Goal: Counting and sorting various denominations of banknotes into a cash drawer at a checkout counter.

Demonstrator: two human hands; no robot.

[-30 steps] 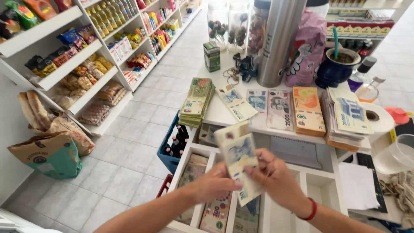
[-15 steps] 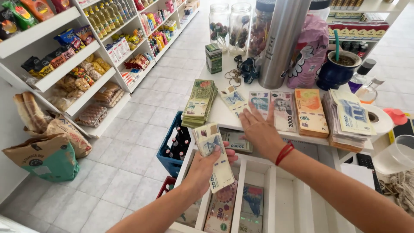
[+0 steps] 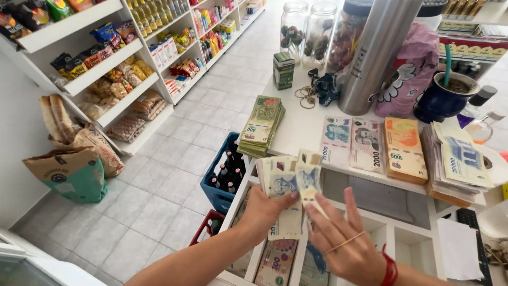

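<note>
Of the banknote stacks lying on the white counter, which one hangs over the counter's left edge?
The green stack, farthest left: its near end juts past the counter edge. The orange stack and the others lie fully on top.

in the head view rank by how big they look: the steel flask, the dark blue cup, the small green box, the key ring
1. steel flask, by far the largest.
2. dark blue cup.
3. small green box, near the cup's size, so the order is unsure.
4. key ring, smallest.
</note>
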